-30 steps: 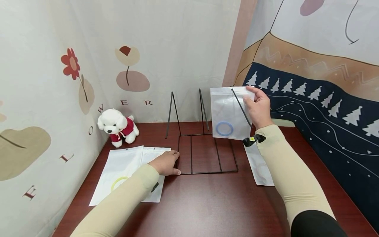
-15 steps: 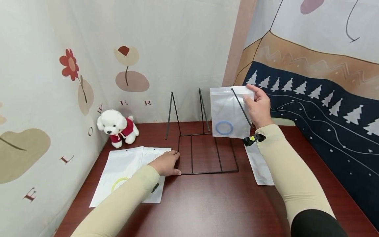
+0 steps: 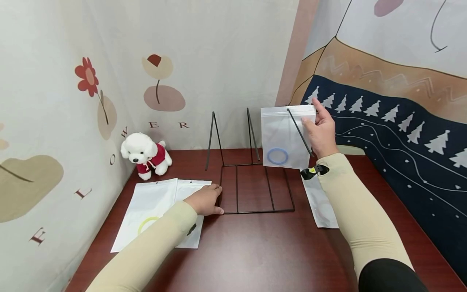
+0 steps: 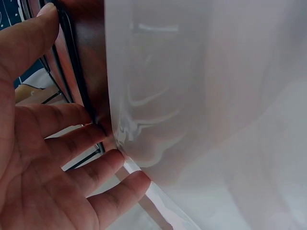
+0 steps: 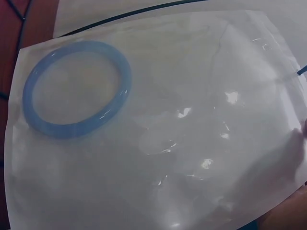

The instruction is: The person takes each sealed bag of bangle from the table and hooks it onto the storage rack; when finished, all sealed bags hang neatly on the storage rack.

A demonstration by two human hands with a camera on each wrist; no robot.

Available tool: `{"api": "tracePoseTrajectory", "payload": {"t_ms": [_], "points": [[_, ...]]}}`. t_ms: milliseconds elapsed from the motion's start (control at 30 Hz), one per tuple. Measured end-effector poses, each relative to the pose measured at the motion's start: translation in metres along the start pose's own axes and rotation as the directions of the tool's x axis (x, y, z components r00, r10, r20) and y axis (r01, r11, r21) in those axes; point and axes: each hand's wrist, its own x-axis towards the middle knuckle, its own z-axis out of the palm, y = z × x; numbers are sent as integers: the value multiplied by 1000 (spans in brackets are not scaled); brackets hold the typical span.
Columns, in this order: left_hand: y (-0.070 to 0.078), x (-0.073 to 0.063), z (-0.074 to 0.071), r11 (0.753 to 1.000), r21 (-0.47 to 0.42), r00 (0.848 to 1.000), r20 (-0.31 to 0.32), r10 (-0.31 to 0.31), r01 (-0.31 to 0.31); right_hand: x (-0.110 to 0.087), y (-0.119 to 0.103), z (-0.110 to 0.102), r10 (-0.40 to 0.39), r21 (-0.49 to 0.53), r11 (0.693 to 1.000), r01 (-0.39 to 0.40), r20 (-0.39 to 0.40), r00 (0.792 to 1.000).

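My right hand [image 3: 322,136] is at the right edge of a white zip bag [image 3: 271,132]. Its thumb lies on the bag's front, and its index finger extends up at the top corner. Inside the bag shows a translucent blue bangle [image 5: 76,129]. A prong [image 3: 299,132] of the black wire rack [image 3: 265,212] runs from the bag's top edge down across its front. My left hand [image 3: 205,200] rests at the rack's front left corner, thumb and fingers against the wires; other fingertips touch a white bag [image 4: 216,96] beside it.
Two white zip bags [image 3: 149,198] lie on the left, one with a yellow ring [image 3: 147,222]. Another bag [image 3: 321,207] lies under the right forearm. A white plush dog [image 3: 138,148] sits at the back left of the table [image 3: 255,251]. Printed curtains stand behind.
The right index finger has lifted off the bag's top corner and now points upward. The bag shifts very slightly in the head view. The left hand stays on the rack.
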Motion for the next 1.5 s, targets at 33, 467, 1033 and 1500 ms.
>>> {"api": "tracePoseTrajectory", "payload": {"t_ms": [33,467,1033,1500], "points": [[0,1,0,1000,6,1000,3,-1,1,0,-1,-1,3,4,1000,-3,0,1000],[-2,1,2,1000,3,1000,9,-3,3,-1,-3,-8,14,-33,999,-12,48,999],[0,2,3,1000,1,1000,0,-1,1,-16,12,-43,28,-164,986,-24,28,999],[1,-1,0,1000,-2,1000,2,0,0,-47,26,-119,113,-365,925,-109,-9,994]]}}
